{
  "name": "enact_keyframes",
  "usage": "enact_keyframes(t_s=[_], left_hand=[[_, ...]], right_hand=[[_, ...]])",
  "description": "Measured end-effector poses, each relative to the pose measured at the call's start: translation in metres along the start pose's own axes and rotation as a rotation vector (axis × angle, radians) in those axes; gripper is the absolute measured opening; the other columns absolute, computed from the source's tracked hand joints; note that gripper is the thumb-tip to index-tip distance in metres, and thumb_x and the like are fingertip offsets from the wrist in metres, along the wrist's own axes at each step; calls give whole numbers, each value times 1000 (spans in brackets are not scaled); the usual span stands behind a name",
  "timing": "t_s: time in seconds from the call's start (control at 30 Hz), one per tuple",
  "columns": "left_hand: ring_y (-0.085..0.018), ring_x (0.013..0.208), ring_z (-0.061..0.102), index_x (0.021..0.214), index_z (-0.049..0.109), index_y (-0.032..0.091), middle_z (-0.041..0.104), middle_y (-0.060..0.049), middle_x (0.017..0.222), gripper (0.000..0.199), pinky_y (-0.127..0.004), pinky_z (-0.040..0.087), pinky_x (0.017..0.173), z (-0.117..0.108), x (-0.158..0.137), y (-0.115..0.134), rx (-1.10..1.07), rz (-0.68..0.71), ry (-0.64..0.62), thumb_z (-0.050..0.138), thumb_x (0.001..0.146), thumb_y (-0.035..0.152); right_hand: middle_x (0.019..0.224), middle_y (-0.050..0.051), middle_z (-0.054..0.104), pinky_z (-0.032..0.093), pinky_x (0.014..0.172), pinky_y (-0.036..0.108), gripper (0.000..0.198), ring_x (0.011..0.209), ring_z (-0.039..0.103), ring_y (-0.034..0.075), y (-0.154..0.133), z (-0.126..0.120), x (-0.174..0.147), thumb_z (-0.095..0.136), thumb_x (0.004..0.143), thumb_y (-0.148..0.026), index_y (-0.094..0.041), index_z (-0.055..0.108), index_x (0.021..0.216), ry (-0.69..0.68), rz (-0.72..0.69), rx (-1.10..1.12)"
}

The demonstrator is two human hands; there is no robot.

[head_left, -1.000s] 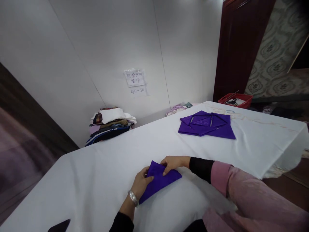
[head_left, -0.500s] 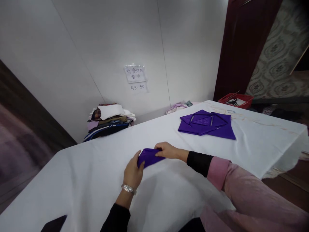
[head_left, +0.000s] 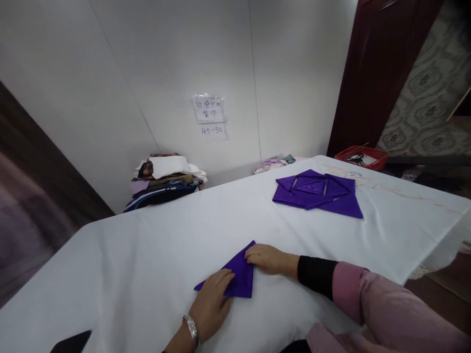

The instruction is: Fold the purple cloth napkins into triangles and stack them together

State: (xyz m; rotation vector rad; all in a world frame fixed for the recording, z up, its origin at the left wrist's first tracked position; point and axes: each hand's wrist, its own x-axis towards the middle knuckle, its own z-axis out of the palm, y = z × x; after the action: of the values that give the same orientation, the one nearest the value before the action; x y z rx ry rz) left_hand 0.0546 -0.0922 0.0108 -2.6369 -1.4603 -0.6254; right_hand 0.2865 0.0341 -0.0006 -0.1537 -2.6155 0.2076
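A purple napkin (head_left: 242,278), folded into a small triangle, lies on the white tablecloth in front of me. My left hand (head_left: 213,301) rests over its left part, fingers laid along the cloth and thumb near the lower edge. At its upper right edge, my right hand (head_left: 267,257) has its fingers closed on the fabric near the top corner. Farther back on the right lie other folded purple napkins (head_left: 312,202), touching or overlapping, with slits of white between them; neither hand touches these.
A pile of folded clothes (head_left: 165,179) sits by the wall beyond the table's far edge. More cloth (head_left: 274,164) lies farther right, and a red basket (head_left: 379,159) stands past the back right corner. A dark flat object (head_left: 71,342) lies at the near left.
The small napkin has come down flat on the table, nearer to me, and now shows as a triangle. My left hand has moved from gripping its end to lying over it.
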Motion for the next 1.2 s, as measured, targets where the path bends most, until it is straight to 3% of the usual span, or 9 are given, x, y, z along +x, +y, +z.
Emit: enact_keyframes(t_s=[0.1,0.3,0.4,0.5,0.63,0.83,0.97,1.1,1.2], left_hand=[[-24,117,51,126,46,21,54,-9,128,44,-42,43,98,5,7,1,7,-62,-26,50,84,34],[-27,132,32,137,36,17,38,-11,142,58,-49,31,105,36,18,5,86,-220,-162,36,89,48],[-27,134,29,138,35,15,35,-12,144,60,-49,27,107,40,17,4,90,-241,-221,34,89,50],[-26,134,27,139,32,13,34,-12,144,62,-49,26,108,35,17,7,82,-262,-258,33,89,49],[-26,135,27,139,32,15,33,-12,144,59,-49,26,108,29,19,11,63,-262,-247,34,90,48],[-26,134,27,138,35,15,33,-13,144,58,-50,26,107,27,19,12,0,-274,-236,36,89,48],[-23,130,36,130,47,17,44,-10,138,49,-46,32,104,21,27,7,-82,-367,-207,34,91,43],[-20,109,55,110,61,19,64,-7,114,38,-39,41,94,12,47,2,-136,-399,-118,32,92,34],[-21,95,59,107,62,16,66,-9,101,32,-37,43,86,12,62,-1,-67,-433,-93,38,89,30]], right_hand=[[105,12,61,44,88,34,26,104,52,17,-1,-3,1,40,80,-9,-15,56,100,12,5,31],[111,13,60,42,93,36,31,110,51,19,-8,-13,3,46,81,-17,-15,56,110,7,116,222],[133,14,48,28,104,41,44,128,36,20,-19,-18,15,45,88,-32,-15,47,128,-58,225,295],[146,15,30,11,110,45,66,137,17,23,-26,-15,25,44,88,-51,-14,30,141,-225,284,293],[147,17,26,5,109,48,73,137,16,26,-18,-10,19,39,87,-58,-14,25,143,-316,394,240],[147,13,28,3,110,46,68,137,17,23,5,-21,0,36,88,-58,-18,28,142,-281,514,192],[145,15,32,9,109,49,64,136,21,25,6,-26,2,35,89,-55,-16,32,141,-230,613,210],[143,17,34,21,108,48,64,134,24,28,-3,-22,4,45,87,-49,-12,35,139,-54,666,244],[139,13,42,33,102,47,58,128,36,27,-12,-14,0,51,84,-43,-18,41,135,116,695,331]])
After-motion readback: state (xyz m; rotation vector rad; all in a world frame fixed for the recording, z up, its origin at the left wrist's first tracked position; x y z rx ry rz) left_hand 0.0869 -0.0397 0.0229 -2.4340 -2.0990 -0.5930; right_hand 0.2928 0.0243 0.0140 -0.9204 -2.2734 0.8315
